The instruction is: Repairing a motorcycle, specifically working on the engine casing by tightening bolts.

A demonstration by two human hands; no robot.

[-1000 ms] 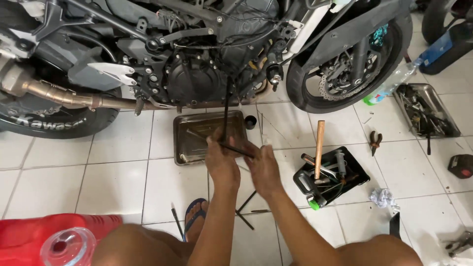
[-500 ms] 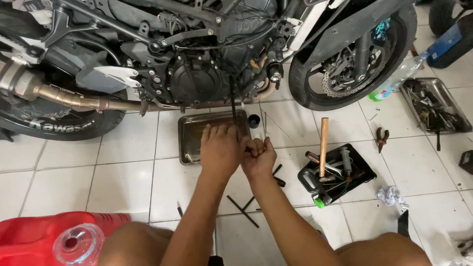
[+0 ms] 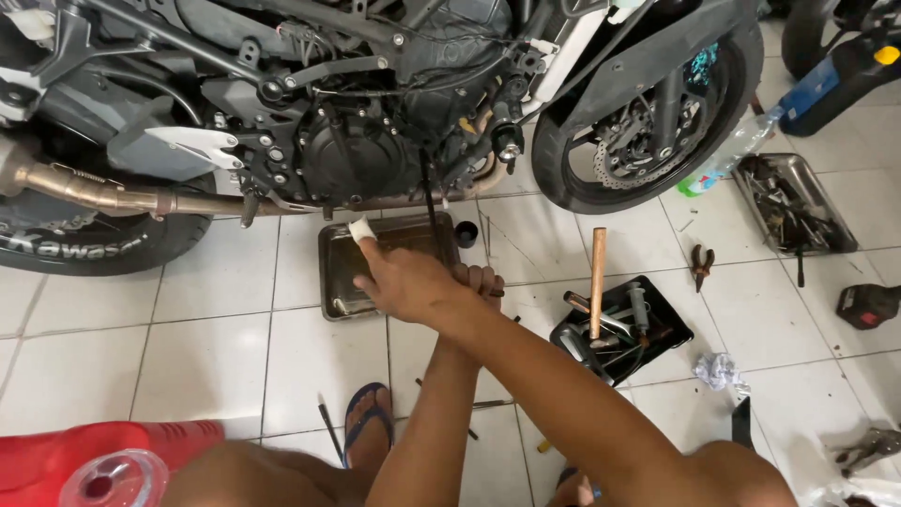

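Note:
A motorcycle engine stands over a shallow metal drain pan on the white tiles. A long black T-handle wrench runs from the engine's underside down to my hands. My left hand is a fist around the wrench's handle. My right hand crosses over my left arm and grips the same handle from the left. Its index finger, wrapped in a white bandage, sticks out over the pan. The handle itself is hidden under both hands.
A black tool tray holds a wooden-handled hammer to the right. Pliers, a crumpled rag and a metal tray of tools lie beyond. The front wheel is at upper right, the exhaust pipe at left, and a red tank at bottom left.
My hands moved up toward the engine and turned the handle. My right hand swung left across my left arm, so the arms are crossed now.

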